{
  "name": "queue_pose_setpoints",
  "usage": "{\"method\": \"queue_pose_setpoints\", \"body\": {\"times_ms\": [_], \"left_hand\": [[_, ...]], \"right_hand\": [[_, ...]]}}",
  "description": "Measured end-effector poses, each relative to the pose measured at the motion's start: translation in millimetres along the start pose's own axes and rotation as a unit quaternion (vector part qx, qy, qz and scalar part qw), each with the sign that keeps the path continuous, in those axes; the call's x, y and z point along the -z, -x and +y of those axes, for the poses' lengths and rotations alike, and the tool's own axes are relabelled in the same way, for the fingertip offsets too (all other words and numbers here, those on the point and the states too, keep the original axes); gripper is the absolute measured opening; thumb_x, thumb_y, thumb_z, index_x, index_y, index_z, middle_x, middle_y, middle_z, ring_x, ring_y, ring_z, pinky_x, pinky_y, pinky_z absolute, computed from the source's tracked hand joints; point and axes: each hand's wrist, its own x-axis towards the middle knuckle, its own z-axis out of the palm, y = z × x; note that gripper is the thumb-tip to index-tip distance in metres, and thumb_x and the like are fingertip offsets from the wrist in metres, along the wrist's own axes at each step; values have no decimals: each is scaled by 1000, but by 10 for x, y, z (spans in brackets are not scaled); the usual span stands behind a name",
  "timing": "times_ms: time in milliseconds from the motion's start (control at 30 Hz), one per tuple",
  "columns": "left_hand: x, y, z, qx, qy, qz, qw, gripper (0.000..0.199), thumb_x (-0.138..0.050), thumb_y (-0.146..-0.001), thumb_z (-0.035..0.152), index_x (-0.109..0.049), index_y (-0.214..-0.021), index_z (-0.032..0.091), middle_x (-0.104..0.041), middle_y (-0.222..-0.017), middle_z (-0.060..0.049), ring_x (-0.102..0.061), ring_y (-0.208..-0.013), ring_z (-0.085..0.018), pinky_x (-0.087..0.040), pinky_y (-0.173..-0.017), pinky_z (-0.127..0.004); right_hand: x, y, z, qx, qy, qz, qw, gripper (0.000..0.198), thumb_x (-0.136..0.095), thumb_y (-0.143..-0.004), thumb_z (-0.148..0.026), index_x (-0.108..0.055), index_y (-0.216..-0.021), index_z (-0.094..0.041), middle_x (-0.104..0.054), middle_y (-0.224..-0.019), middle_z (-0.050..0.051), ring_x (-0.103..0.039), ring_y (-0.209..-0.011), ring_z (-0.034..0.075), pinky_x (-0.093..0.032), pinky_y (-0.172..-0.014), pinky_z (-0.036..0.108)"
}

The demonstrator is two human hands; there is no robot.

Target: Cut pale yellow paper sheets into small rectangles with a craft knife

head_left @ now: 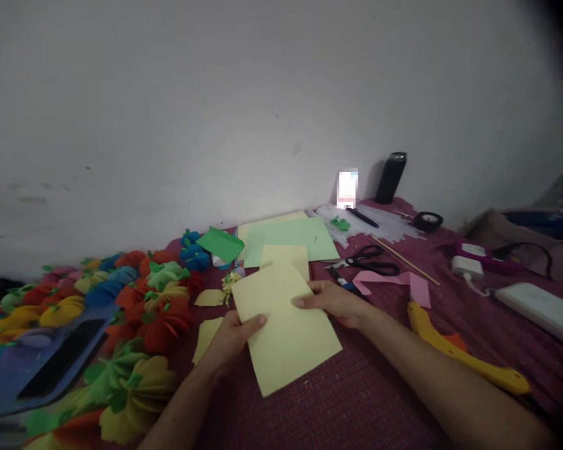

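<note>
A rectangular sheet of pale yellow paper [286, 344] is held up in both hands above the table. My left hand [237, 334] grips its left edge, thumb on top and fingers underneath. On the opposite edge my right hand [331, 302] pinches the sheet the same way. Behind it lies another pale yellow sheet [285, 255], partly covered. Small yellow paper pieces [209, 298] rest to the left of the held sheet. Black-handled scissors [370, 262] and a pink paper strip [385, 279] lie just beyond my right hand.
Many colourful folded-paper pumpkins [166, 322] crowd the left side. Light green sheets [288, 236] lie by the wall. A yellow-handled tool [469, 356], a white power bank [539, 306], black tape [426, 220], glue sticks [389, 228] and a black bottle [391, 179] stand or lie right.
</note>
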Motion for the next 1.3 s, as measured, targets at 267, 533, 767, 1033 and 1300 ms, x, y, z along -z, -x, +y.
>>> {"method": "queue_pose_setpoints", "body": {"times_ms": [267, 533, 767, 1033, 1300], "left_hand": [[8, 11, 3, -3, -47, -8, 999, 30, -64, -68, 31, -64, -91, 10, -67, -78, -9, -60, -63, -19, -45, -58, -27], [-4, 32, 22, 19, -35, -28, 999, 33, -63, -69, 30, -62, -95, 9, -67, -84, -12, -61, -67, -20, -45, -59, -28], [35, -1, -6, 25, -15, -9, 1000, 34, -61, -70, 36, -66, -88, 8, -67, -79, -13, -60, -62, -19, -44, -56, -27], [58, 34, 94, -10, 5, 18, 1000, 34, -72, -57, 28, -67, -88, 13, -68, -80, -10, -62, -70, -21, -45, -66, -30], [95, 44, 109, 12, 22, 40, 999, 12, -69, -59, 24, -67, -67, 15, -67, -65, -5, -59, -54, -16, -43, -54, -26]], "right_hand": [[7, -96, 142, 17, 11, 81, 997, 32, -61, -66, -28, -59, -95, -14, -66, -80, 5, -60, -64, 15, -45, -57, 25], [-7, 9, 0, 12, 14, 8, 1000, 36, -68, -60, -29, -62, -90, -11, -65, -88, 9, -60, -71, 16, -46, -65, 28], [63, 35, 15, 24, 70, -53, 996, 34, -63, -65, -34, -63, -91, -12, -65, -89, 8, -60, -75, 16, -45, -69, 28], [100, 39, -47, 13, 38, -33, 999, 31, -63, -64, -29, -64, -92, -16, -66, -83, 5, -60, -70, 15, -46, -65, 28], [109, -4, 0, -7, -29, -16, 999, 11, -57, -65, -22, -61, -73, -16, -63, -67, 2, -57, -54, 12, -42, -50, 22]]}}
